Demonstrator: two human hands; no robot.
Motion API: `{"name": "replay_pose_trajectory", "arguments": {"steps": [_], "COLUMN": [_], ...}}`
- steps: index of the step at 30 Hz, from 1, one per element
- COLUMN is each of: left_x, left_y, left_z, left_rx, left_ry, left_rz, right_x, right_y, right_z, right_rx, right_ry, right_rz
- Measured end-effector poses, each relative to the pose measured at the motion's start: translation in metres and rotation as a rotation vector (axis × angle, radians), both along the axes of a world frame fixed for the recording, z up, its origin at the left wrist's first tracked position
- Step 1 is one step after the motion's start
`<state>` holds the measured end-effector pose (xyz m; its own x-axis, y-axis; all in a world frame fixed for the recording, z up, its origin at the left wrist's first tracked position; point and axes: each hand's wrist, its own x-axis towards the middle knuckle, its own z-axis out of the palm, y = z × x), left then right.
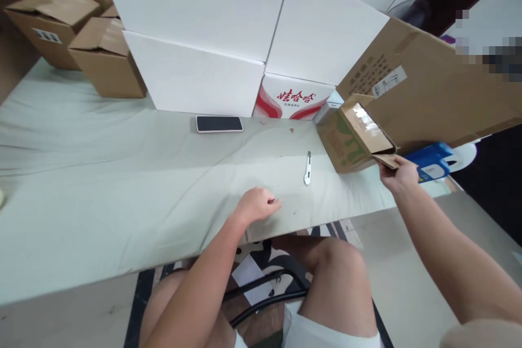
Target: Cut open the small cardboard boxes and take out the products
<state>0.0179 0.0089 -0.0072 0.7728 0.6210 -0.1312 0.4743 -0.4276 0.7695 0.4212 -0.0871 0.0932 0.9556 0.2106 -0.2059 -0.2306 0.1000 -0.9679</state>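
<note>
My right hand (399, 174) pinches the raised end flap of a small brown cardboard box (345, 141), which stands at the right of the table with shiny tape along its top. My left hand (256, 204) rests curled on the cloth near the front edge. Its fingers are closed, with a small dark spot at the thumb, and their inside is hidden. Between the two hands lies a white utility knife (307, 169), apart from both.
A phone (219, 124) lies before white panels (196, 73) and a red-and-white printed carton (293, 99). Several brown boxes (108, 62) stand at the far left. Behind the right hand are a blue package (430, 162) and a large cardboard sheet (444, 87). My knees are below the table edge.
</note>
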Motion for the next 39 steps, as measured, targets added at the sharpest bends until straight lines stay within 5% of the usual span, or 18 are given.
{"name": "replay_pose_trajectory", "arguments": {"steps": [6, 22, 25, 28, 33, 39], "left_x": [0.008, 0.018, 0.019, 0.018, 0.008, -0.026], "left_y": [0.006, 0.011, 0.01, 0.011, 0.011, 0.011], "left_z": [-0.004, -0.008, -0.008, -0.005, 0.004, 0.012], "left_rx": [-0.015, -0.026, -0.014, -0.006, -0.007, -0.026], "left_ry": [0.026, 0.023, 0.023, 0.025, -0.003, -0.194], "left_rz": [-0.023, -0.044, -0.06, -0.077, 0.001, 0.15], "right_x": [0.016, 0.024, 0.025, 0.018, -0.038, -0.171], "right_y": [0.048, 0.116, 0.131, 0.142, 0.157, 0.2], "right_z": [0.003, 0.002, 0.0, -0.008, -0.027, -0.035], "right_rx": [0.011, -0.133, -0.248, -0.629, -0.927, -0.872], "right_ry": [0.039, -0.042, -0.087, -0.219, -0.364, -0.827], "right_rz": [-0.067, 0.139, 0.343, 0.651, 0.967, 1.383]}}
